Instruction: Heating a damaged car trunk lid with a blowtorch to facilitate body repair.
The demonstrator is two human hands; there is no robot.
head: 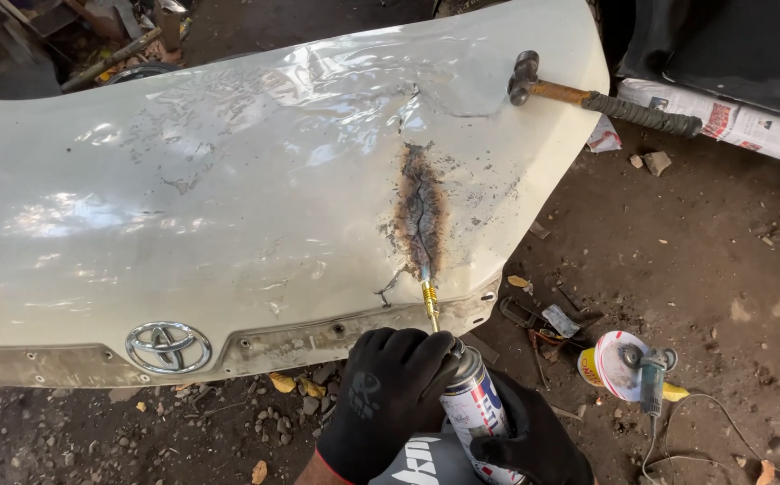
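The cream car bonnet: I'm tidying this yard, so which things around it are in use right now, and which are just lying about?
In use:
cream bonnet with its burnt crack
gas torch can, brass nozzle at the crack
left hand and right hand, both gloved, on the can

Lying about:
hammer resting on the bonnet's edge
angle grinder on the ground
newspaper
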